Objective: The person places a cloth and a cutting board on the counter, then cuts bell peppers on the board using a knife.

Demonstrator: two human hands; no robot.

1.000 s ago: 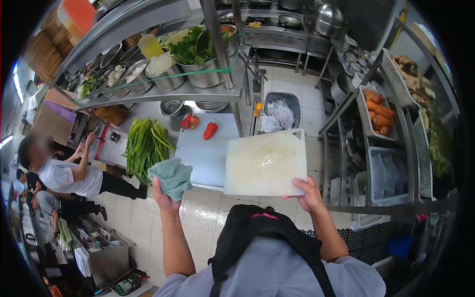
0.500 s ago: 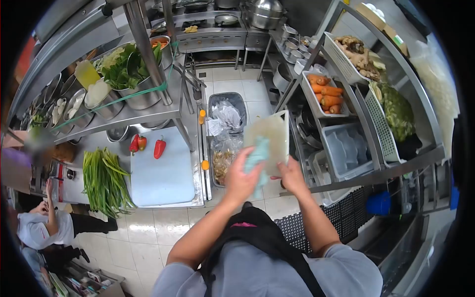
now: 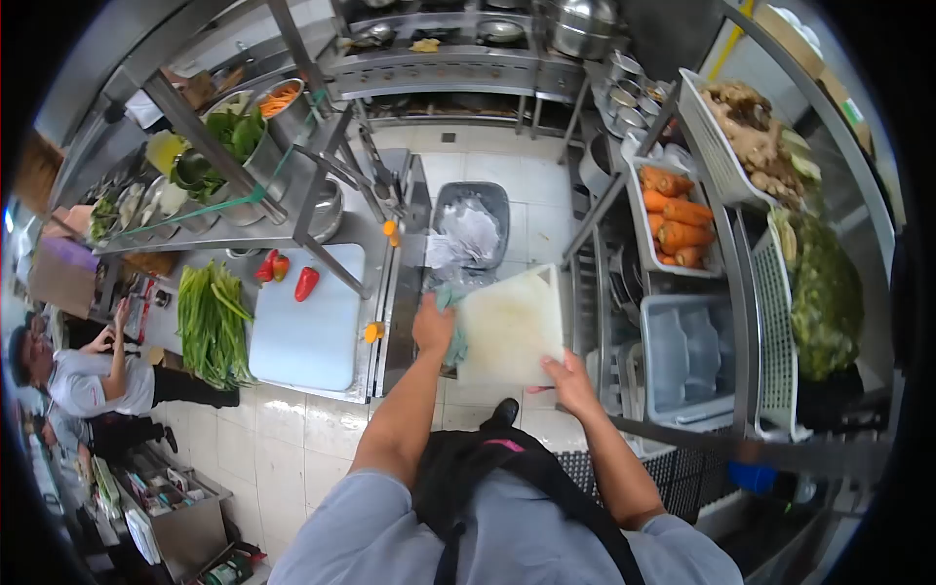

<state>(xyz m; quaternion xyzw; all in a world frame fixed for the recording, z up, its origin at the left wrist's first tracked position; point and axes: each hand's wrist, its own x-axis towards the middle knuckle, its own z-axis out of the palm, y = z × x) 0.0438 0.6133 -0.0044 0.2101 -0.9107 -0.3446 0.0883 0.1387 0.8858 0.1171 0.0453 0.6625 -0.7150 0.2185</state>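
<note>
A whitish cutting board (image 3: 509, 331) is held out in front of me, above the floor. At its lower right corner, my right hand (image 3: 569, 382) grips the edge with the thumb on top. My left hand (image 3: 433, 326) is closed on a pale green cloth (image 3: 456, 343) along the board's left edge. Part of the cloth hangs below the fingers, beside the board. Beyond the board stands a grey bin (image 3: 504, 239) with crumpled plastic in it.
On the left counter lie a bluish cutting board (image 3: 307, 341), red peppers (image 3: 306, 284) and green onions (image 3: 210, 327). Right-hand shelves hold carrots (image 3: 680, 222), ginger (image 3: 746, 122) and a clear tray (image 3: 687, 356). A stove (image 3: 429, 73) is at the back. Another person (image 3: 102, 375) stands far left.
My left hand and the cloth have moved from over the board's face to its left edge. The board is lower and turned flatter toward me. My view has shifted.
</note>
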